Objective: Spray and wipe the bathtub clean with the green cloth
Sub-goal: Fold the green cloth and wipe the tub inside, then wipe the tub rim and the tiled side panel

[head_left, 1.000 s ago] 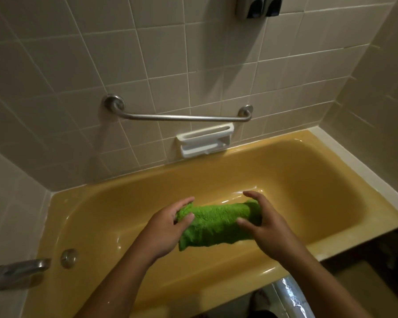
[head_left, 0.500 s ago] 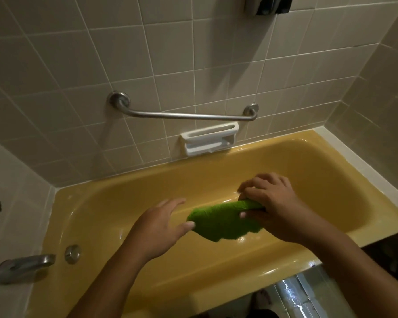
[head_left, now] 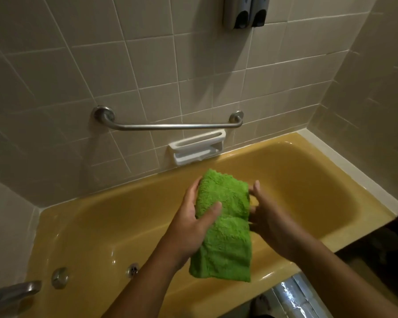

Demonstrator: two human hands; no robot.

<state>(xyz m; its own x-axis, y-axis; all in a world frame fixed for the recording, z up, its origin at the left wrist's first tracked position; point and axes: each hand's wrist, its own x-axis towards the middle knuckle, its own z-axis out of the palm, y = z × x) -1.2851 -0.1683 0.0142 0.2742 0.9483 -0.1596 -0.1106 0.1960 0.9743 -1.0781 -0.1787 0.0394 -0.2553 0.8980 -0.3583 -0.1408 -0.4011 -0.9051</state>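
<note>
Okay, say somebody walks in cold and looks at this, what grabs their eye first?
The bright green cloth, held up before the camera between the left hand and the right hand, stands out most. Behind it, the mustard-yellow bathtub fills the lower half of the view. On the tiled wall above, a metal grab bar runs over a white soap dish.

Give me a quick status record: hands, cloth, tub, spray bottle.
Left hand: grips the cloth, thumb across its front
Right hand: holds the cloth's right edge
Cloth: green, folded, held up over the tub, lower end hanging
Tub: yellow, glossy; cloth not pressed to it
Spray bottle: none in view
Wall: grab bar, white soap dish
</note>
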